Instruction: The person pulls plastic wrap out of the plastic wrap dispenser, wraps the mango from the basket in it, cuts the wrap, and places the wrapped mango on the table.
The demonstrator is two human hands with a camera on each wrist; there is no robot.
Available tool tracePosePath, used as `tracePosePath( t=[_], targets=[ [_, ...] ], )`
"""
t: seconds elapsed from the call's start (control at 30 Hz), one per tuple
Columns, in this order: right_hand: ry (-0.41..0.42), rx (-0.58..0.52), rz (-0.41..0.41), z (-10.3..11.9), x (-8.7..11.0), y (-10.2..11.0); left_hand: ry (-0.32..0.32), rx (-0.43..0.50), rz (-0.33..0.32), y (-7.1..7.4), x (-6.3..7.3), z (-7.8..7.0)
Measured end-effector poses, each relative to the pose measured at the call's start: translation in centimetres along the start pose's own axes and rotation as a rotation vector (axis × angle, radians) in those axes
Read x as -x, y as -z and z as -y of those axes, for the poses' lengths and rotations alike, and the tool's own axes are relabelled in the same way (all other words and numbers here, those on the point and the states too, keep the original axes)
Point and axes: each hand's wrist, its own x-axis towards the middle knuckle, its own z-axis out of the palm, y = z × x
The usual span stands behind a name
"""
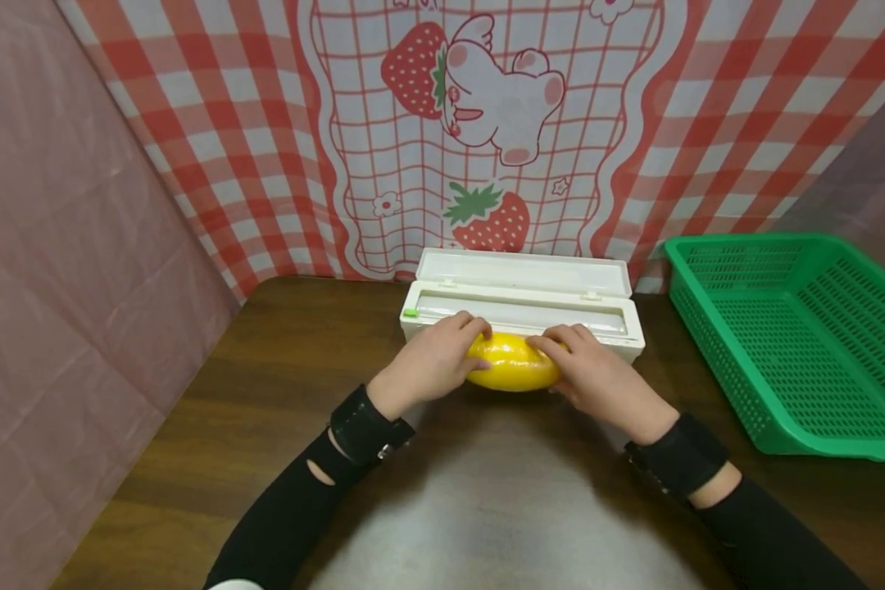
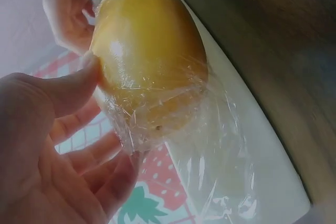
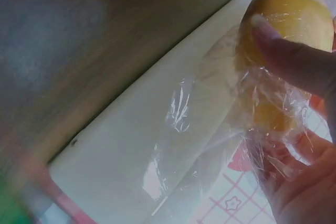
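Observation:
A smooth yellow oval fruit (image 1: 514, 362) is held in the air between both hands, just in front of a white cling film dispenser (image 1: 524, 303). Clear cling film (image 2: 212, 166) covers the fruit, crinkles at its ends and trails off in loose folds over the dispenser's white front. My left hand (image 1: 442, 352) grips the left end, its thumb on the near side and its fingers around the film. At the right end my right hand (image 1: 597, 369) grips in the same way, with the thumb (image 3: 278, 43) pressed on the yellow skin.
The dispenser's lid (image 1: 524, 270) stands open against the red-checked strawberry cloth (image 1: 251, 147). A green slider (image 1: 410, 312) sits at its left end. On the right stands a green plastic basket (image 1: 737, 385). Brown wooden table (image 1: 265, 352) surrounds these, with a pink cloth (image 1: 59, 246) to the left.

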Motion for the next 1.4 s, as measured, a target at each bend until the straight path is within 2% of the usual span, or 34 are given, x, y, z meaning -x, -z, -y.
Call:
tracePosePath(
  t=[0.1,0.23,0.4,0.5,0.77,0.97,1.17,1.4],
  targets=[
    [0.002,0.024,-0.014,0.1,0.0,0.0,-0.013,-0.011,0.007,-0.1,0.0,0.0],
    [-0.018,0.006,-0.024,0.1,0.1,0.1,-0.020,-0.071,0.025,-0.6,-0.1,-0.3],
    [-0.034,-0.026,-0.027,0.1,0.0,0.2,-0.042,-0.186,-0.017,-1.3,0.0,-0.8],
    [-0.048,-0.040,-0.020,0.2,0.0,0.2,-0.049,-0.223,-0.049,-1.5,0.1,-0.9],
    [-0.095,-0.046,-0.011,0.7,-0.2,-0.1,-0.044,-0.213,-0.085,-1.3,0.3,-0.9],
    [-0.087,-0.029,-0.002,0.9,-0.1,-0.1,-0.046,-0.217,-0.074,-1.2,0.3,-0.9],
    [-0.099,-0.053,0.047,0.8,-0.1,0.0,-0.053,-0.164,-0.070,-1.1,0.4,-0.8],
    [-0.088,-0.085,0.071,0.6,0.0,0.1,-0.079,-0.172,-0.053,-1.3,0.3,-0.6]
  ],
)
